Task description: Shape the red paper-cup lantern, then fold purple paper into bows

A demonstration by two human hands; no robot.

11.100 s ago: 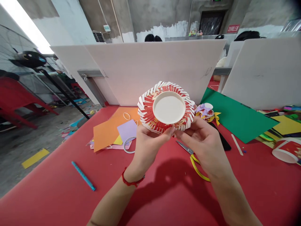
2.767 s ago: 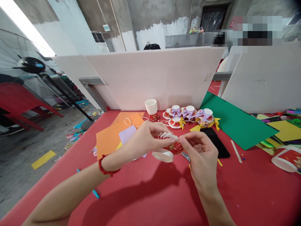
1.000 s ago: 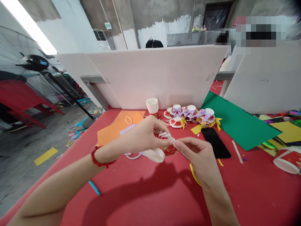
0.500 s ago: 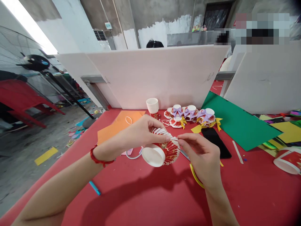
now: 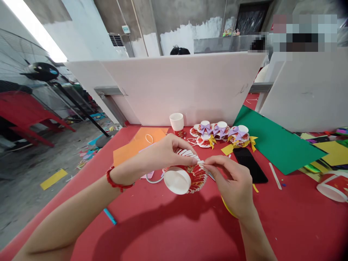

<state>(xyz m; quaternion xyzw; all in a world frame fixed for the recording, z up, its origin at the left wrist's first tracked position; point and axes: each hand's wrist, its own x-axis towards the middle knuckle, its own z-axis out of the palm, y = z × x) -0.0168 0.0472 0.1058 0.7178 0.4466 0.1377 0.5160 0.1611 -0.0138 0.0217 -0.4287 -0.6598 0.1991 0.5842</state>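
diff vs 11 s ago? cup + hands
The paper cup, then raised with its base facing the camera, now sits lower, near the table, tipped sideways. The left hand has shifted over its folded strips; the right hand pinches one strip at the rim. Both keep hold. The phone and green sheet lie unchanged.

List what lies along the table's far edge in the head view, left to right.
Orange paper → cup stack → bowed paper hats → green sheet → yellow sheet.
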